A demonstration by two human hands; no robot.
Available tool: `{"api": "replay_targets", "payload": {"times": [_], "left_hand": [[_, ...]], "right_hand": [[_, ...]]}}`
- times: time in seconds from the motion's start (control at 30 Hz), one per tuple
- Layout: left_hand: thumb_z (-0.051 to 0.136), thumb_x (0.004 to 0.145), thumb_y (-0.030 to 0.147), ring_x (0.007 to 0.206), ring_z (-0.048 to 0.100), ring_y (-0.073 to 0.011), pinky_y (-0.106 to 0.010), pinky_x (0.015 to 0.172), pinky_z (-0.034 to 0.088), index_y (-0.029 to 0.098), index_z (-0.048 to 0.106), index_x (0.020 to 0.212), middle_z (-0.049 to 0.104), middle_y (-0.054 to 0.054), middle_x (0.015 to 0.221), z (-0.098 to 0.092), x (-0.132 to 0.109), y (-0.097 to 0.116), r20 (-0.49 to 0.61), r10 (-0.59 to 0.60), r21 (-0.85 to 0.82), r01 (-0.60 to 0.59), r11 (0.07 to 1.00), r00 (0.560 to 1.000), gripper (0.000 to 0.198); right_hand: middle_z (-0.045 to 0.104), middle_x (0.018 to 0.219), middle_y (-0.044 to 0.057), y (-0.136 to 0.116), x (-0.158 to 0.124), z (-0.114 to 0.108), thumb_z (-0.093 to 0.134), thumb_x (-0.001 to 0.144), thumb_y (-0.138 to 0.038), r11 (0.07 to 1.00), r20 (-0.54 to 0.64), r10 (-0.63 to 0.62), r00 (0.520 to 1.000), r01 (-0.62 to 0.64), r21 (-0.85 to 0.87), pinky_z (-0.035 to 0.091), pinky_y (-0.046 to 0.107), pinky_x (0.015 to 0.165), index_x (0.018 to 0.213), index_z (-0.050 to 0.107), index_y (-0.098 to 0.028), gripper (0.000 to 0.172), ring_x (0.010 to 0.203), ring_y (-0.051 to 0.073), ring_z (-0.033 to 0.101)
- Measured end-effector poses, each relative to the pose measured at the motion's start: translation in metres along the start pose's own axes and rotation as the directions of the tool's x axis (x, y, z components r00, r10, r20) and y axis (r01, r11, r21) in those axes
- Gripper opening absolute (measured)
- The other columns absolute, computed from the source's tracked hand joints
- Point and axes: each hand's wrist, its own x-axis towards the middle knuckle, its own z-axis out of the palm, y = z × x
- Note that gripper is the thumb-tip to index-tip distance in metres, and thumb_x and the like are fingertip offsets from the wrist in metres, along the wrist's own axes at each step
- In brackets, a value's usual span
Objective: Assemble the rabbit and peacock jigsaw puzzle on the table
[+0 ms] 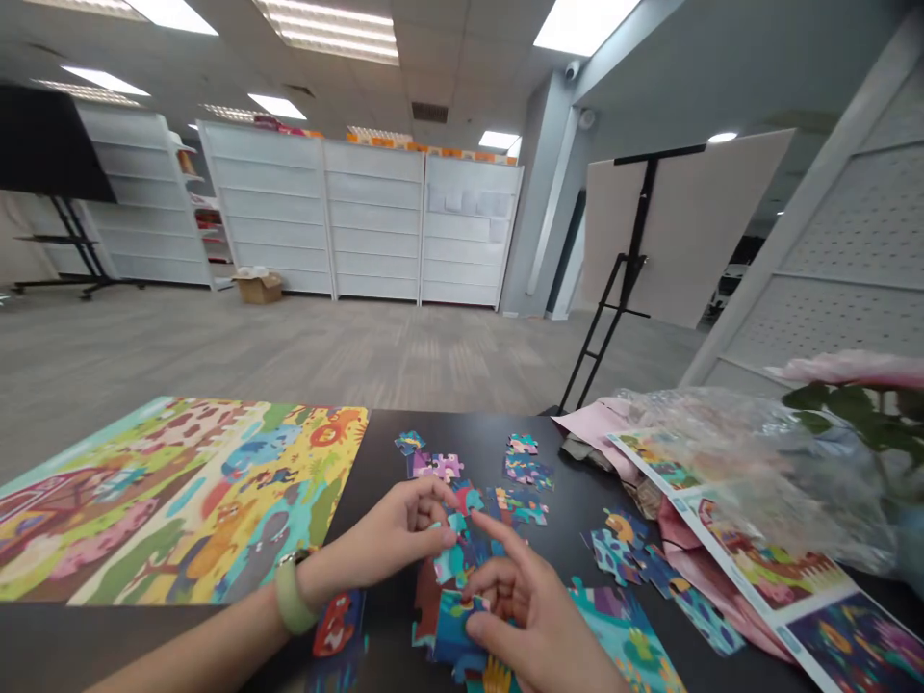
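Close by on a black tabletop (462, 433), loose cardboard jigsaw pieces (524, 472) within reach; small teal piece (452, 525) pinched in left hand (382, 534), blue piece (454, 626) under right hand (526, 616), fingers half-open.

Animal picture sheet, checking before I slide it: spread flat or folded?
Spread flat: the animal picture sheet lies open on the black table, its printed face showing with no fold visible.

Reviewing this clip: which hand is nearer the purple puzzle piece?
Left. The left hand is just below the purple puzzle piece, while the right hand is farther away, lower down and to the right of it.
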Motion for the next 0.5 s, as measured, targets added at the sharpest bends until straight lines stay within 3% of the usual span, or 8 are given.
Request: {"api": "replay_targets", "payload": {"times": [0.23, 0.37, 0.5], "left_hand": [[0.081, 0.082, 0.044, 0.070, 0.050, -0.0103, -0.023, 0.065, 0.039, 0.016, 0.070, 0.097, 0.062, 0.002, 0.078, 0.005, -0.003, 0.003, 0.027, 0.012, 0.048, -0.013, 0.999, 1.000, 0.035], [0.082, 0.080, 0.046, 0.071, 0.053, -0.0120, -0.023, 0.066, 0.041, 0.017, 0.073, 0.100, 0.065, 0.001, 0.079, 0.009, -0.004, 0.001, 0.012, -0.010, 0.070, 0.009, 0.998, 1.000, 0.037], [0.082, 0.079, 0.048, 0.072, 0.056, -0.0130, -0.024, 0.067, 0.043, 0.017, 0.075, 0.100, 0.068, -0.001, 0.082, 0.012, -0.006, 0.000, 0.015, -0.009, 0.081, 0.008, 0.997, 1.000, 0.038]], "right_hand": [[0.059, 0.084, -0.005, -0.006, -0.004, 0.002, 0.079, 0.069, -0.029, 0.993, -0.032, 0.068, 0.997, -0.065, 0.095, 0.043, 0.023, 0.062, 0.142, 0.049, -0.031, 0.078, 0.065, 0.009, 0.050], [0.054, 0.075, -0.009, -0.004, 0.000, 0.003, 0.083, 0.063, -0.027, 0.988, 0.005, 0.071, 0.997, -0.071, 0.139, 0.041, 0.021, 0.057, 0.144, 0.043, -0.030, 0.090, 0.056, 0.008, 0.043], [0.054, 0.071, -0.010, -0.007, 0.000, 0.005, 0.080, 0.065, -0.023, 0.987, 0.081, 0.076, 0.994, -0.086, 0.135, 0.040, 0.022, 0.059, 0.149, 0.033, -0.027, 0.097, 0.058, 0.008, 0.045]]}}
